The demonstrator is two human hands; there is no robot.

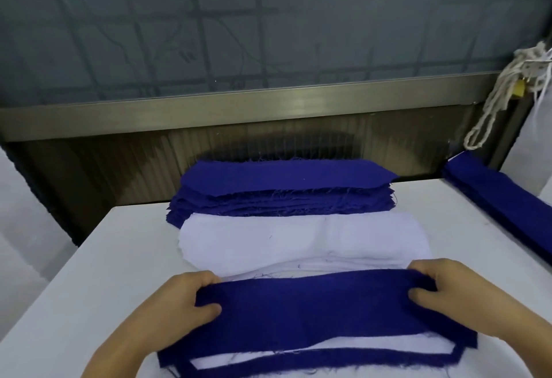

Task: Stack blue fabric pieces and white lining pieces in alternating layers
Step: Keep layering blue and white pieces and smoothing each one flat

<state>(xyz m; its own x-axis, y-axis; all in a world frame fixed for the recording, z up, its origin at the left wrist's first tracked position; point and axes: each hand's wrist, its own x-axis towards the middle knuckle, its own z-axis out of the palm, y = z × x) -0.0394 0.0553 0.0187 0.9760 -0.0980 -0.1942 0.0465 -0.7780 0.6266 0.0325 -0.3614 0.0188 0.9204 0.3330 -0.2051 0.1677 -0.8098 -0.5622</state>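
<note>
A blue fabric piece (313, 309) lies stretched across the near stack, held at both ends. My left hand (179, 303) pinches its left end and my right hand (448, 291) pinches its right end, thumbs on top. Under it the near stack (298, 358) shows white lining and blue fabric edges in layers. Behind it lies a pile of white lining pieces (292, 243). Further back sits a pile of blue fabric pieces (283, 189) with frayed edges.
All piles rest on a white table (104, 258). Another stack of blue strips (501, 198) lies along the right edge. A dark metal frame and a window stand behind the table. White cord (501, 94) hangs at the right.
</note>
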